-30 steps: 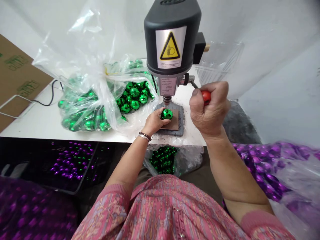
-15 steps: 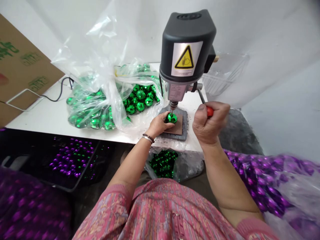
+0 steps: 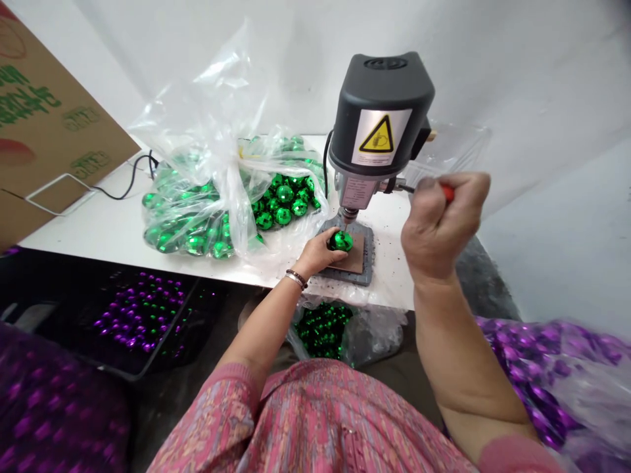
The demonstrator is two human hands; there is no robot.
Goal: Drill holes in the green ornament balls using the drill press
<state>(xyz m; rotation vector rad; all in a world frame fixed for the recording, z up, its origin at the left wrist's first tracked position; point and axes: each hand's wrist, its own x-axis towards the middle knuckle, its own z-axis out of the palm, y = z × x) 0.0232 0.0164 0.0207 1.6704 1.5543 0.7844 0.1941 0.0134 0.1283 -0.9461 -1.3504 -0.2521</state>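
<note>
A shiny green faceted ball point(image 3: 342, 241) is pinched between the thumb and fingers of my left hand point(image 3: 318, 253). It rests on a brown board point(image 3: 355, 257) over the grey base point(image 3: 363, 278) of a small drill press point(image 3: 382, 112). Right above the ball is the thin bit point(image 3: 346, 227); whether its tip touches the ball I cannot tell. My right hand point(image 3: 441, 220) is wrapped round the red knob point(image 3: 447, 192) of the press's feed lever, at the right of the machine.
A clear bag of green balls point(image 3: 197, 217) lies left of the press on the white table point(image 3: 103, 230). A cardboard box point(image 3: 54, 125) stands far left. Purple balls point(image 3: 537, 387) in plastic are at lower right. An open bag of green pieces point(image 3: 323, 332) sits below the table edge.
My right hand has moved up and outward with the lever knob, and the bit has risen relative to the ball. My left hand still holds the ball on the board. The view has shifted slightly.
</note>
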